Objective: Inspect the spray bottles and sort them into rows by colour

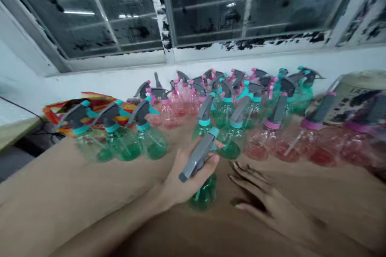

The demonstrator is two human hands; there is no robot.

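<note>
My left hand is closed around a green spray bottle with a grey trigger head and teal collar, standing on the brown table. My right hand lies just right of it, fingers spread flat on the table, holding nothing. Right behind them stand several green bottles and pink bottles, all with grey spray heads.
Three more green spray bottles stand at the left. A red and yellow patterned bag lies behind them. A printed sack sits at the right. A white wall and a dark window close off the back of the table.
</note>
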